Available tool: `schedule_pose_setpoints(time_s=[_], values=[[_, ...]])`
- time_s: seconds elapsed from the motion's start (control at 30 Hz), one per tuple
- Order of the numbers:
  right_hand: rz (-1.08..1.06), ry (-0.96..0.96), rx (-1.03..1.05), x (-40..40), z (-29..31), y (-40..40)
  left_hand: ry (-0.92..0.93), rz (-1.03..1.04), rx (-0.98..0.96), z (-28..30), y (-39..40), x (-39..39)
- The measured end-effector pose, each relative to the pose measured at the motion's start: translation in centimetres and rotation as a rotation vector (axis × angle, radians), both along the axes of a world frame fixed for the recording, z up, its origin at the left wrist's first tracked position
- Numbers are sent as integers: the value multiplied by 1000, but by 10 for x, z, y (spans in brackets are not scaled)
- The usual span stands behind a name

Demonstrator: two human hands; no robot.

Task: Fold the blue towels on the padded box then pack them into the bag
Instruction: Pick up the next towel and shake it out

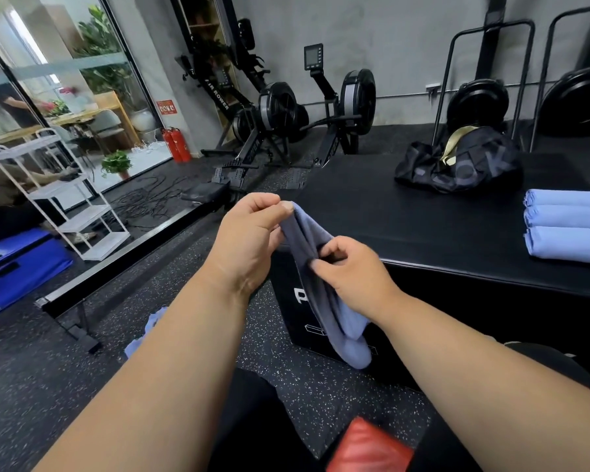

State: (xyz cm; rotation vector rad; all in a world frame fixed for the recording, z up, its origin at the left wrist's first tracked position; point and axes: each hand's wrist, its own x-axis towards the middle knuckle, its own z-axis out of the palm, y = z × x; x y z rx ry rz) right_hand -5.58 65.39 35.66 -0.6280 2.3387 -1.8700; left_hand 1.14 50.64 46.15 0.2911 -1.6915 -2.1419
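Note:
A blue towel point(324, 301) hangs in the air beside the near left corner of the black padded box point(423, 216). My left hand point(249, 240) pinches its top corner between thumb and fingers. My right hand point(351, 270) grips the towel's edge a little lower, to the right. The rest of the towel droops down in front of the box's side. Three folded blue towels point(566, 226) lie in a row on the box at the right edge. A dark bag point(464, 165) sits open at the back of the box.
More blue cloth point(143, 335) lies on the speckled floor, partly hidden by my left forearm. Rowing machines point(286, 110) stand by the far wall. A white shelf rack point(65, 195) stands at the left by the glass. A red pad point(368, 447) lies near my legs.

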Motion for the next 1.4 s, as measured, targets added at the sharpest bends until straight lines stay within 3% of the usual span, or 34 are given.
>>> schedule_pose_setpoints(time_s=[0.13,0.33,0.47,0.57,0.7,0.97,1.17,1.4], values=[[-11,33,-54,-10,1,14,3,-14,-82,-1,3,3],[10,-84,-189,-28,10,41,8,-40,-395,-9,-9,2],[77,-274,-468,-35,18,49,25,-96,-412,-11,-7,1],[142,-368,-606,-40,20,53,-11,-80,-611,-14,-12,2],[194,-385,-606,-42,23,53,-88,-12,-889,-22,-17,1],[195,-342,-512,-40,25,46,-171,48,-607,-61,-24,-7],[190,-338,-525,-40,28,40,-301,-134,-309,-102,-4,-2],[84,-299,-461,-48,24,47,-197,-121,-116,-102,-8,-3]])
